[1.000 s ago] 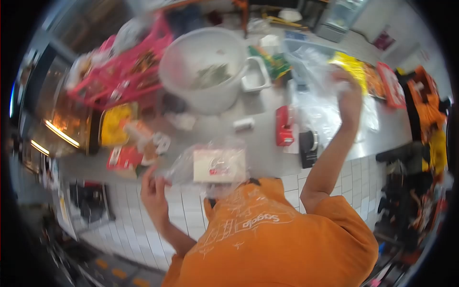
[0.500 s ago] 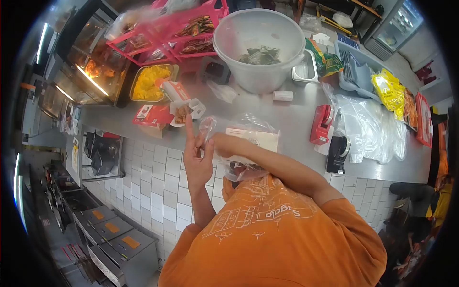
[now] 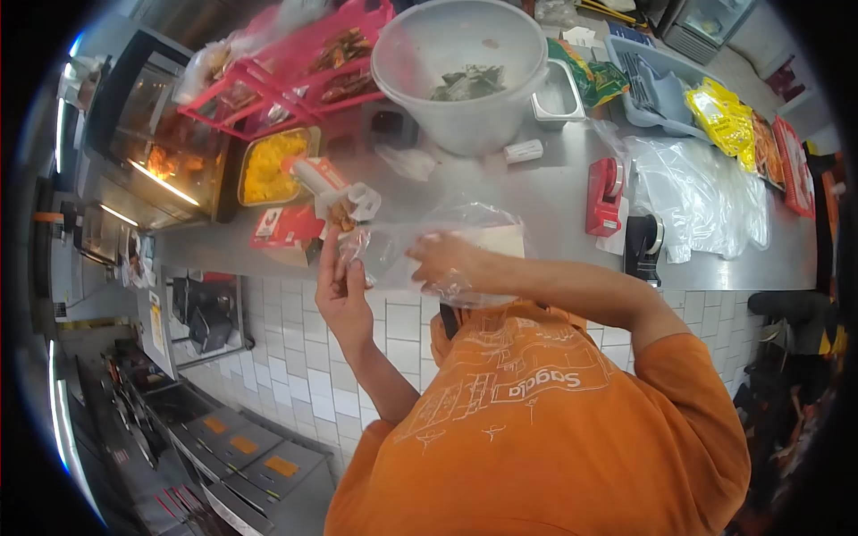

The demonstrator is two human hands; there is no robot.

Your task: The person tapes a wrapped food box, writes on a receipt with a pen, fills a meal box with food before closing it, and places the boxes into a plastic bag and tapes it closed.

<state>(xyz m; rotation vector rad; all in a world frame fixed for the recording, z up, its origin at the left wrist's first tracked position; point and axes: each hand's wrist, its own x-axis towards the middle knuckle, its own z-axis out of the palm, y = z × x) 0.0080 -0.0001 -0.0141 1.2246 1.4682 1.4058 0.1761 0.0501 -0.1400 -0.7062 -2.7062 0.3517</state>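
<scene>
My left hand is raised at the counter's near edge, pinching a clear plastic bag between thumb and fingers, with the index finger stretched out. Across the bag lies my right hand, fingers apart and somewhat blurred. Under the plastic sits a pale carton box, partly covered by my right hand and forearm. Just beyond my left fingertip stands an open paper box with brown fried pieces at its mouth. Beside it is a red box.
A metal tray of yellow food stands left, near a lit glass warmer. Behind are a pink rack and a large tub. To the right are a red tape dispenser, a black one and plastic bags.
My right hand has moved away from my left, rightward over the bag, and its fingers have spread. My left hand has shifted slightly left, drawing the plastic out between them. The view has shifted too.
</scene>
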